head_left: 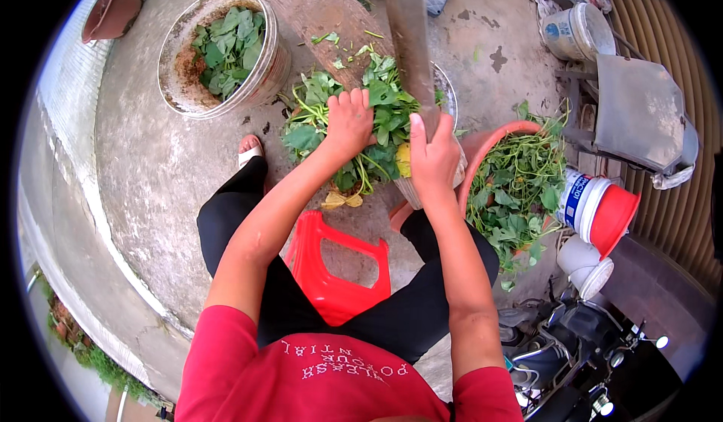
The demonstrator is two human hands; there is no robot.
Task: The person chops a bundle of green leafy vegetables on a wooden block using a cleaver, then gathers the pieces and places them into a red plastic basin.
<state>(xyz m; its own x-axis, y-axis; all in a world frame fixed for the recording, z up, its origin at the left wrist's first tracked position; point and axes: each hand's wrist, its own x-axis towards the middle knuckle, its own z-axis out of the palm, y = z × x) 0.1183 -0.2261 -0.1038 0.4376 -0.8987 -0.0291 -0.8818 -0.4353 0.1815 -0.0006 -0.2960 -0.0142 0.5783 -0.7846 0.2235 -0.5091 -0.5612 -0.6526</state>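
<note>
My left hand [350,120] is closed over a bunch of leafy green vines [388,94], holding it down at the near end of a long wooden board [312,7]. In my right hand [434,154] is the handle of a cleaver [410,41]. Its broad, worn blade points away from me, just right of the bunch and raised at a tilt. Small cut green bits are scattered on the board beyond the leaves. A yellow leaf [404,160] hangs between my two hands. The leaves hide what lies under the near end of the board.
A stained white bucket [279,56] with leaves stands at the far left. To my right, an orange-brown tub [482,154] overflows with vines. A red plastic stool [331,290] is between my legs. Further right are a grey chair [640,113], a red-and-white bucket [614,215] and a motorcycle [565,339].
</note>
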